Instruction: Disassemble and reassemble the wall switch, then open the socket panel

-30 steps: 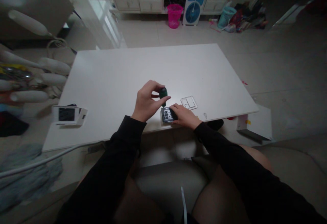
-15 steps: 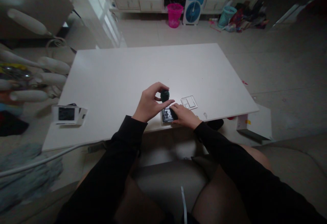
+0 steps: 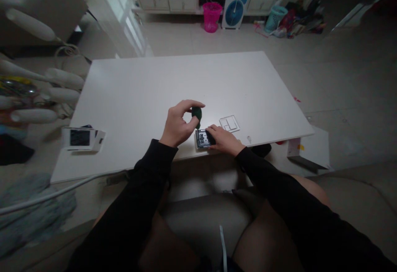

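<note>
My left hand (image 3: 180, 122) grips the bulbous dark green handle of a small screwdriver (image 3: 196, 114) between thumb and fingers. The screwdriver stands nearly upright, its lower end at the far left corner of a small white-edged device (image 3: 204, 138) with a black patterned face. I cannot make out whether the tip touches a screw. My right hand (image 3: 225, 139) is closed around the device's right side and steadies it near the table's front edge; its fingers cover part of the black face. A flat white frame with rectangular cutouts (image 3: 230, 123) lies just beyond my right hand.
The white table (image 3: 149, 85) carries a white box with a dark panel (image 3: 80, 138) at its left end. A tiny clear piece (image 3: 249, 139) lies near the front edge. A pale cable (image 3: 71, 188) runs along the front left. Across the floor stand a pink basket (image 3: 212, 17) and a blue fan (image 3: 234, 11).
My left hand has shifted slightly left, and the screwdriver's handle with it, now leaning a little differently over the device's corner. My right hand and the device have stayed put.
</note>
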The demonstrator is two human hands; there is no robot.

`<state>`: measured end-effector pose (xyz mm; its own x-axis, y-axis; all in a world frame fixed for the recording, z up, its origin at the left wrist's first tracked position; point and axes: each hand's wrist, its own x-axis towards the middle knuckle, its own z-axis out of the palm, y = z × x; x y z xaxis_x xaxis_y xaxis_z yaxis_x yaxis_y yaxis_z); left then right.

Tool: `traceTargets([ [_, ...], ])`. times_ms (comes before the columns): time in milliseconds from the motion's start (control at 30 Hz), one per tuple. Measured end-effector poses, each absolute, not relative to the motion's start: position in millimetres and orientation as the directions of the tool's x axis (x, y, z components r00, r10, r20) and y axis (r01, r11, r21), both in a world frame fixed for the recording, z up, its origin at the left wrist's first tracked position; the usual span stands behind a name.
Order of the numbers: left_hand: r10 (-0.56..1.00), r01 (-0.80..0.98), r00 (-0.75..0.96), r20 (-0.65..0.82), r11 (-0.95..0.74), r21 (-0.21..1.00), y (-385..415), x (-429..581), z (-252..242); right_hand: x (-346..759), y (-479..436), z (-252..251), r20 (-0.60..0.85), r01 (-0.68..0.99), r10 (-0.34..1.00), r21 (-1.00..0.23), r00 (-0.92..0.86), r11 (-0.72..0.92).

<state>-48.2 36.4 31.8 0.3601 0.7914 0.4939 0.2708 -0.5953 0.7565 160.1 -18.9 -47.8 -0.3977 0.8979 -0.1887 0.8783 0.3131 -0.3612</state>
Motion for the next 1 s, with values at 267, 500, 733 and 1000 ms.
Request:
traceTargets([
  [267,0.751,0.26,0.343,0.565,-0.653,0.711,38.4,-44.6,32.9,159.5,-19.6,-45.6,-0.191,0.876,0.9,-0.375,-0.393,0.303],
  [500,0.775,0.224,0.367,0.515,-0.611,0.759,38.7,-51.0,33.8,160.7,-19.9,-47.6,-0.186,0.874,0.899,-0.375,-0.397,0.308],
  [733,0.77,0.206,0.404,0.493,-0.602,0.772,34.9,-50.5,34.4,159.6,-20.2,-44.2,-0.203,0.871,0.897,-0.395,-0.393,0.293],
  [1000,0.741,0.192,0.463,0.485,-0.619,0.762,32.0,-48.7,36.9,159.1,-19.7,-45.8,-0.193,0.873,0.898,-0.38,-0.397,0.304],
])
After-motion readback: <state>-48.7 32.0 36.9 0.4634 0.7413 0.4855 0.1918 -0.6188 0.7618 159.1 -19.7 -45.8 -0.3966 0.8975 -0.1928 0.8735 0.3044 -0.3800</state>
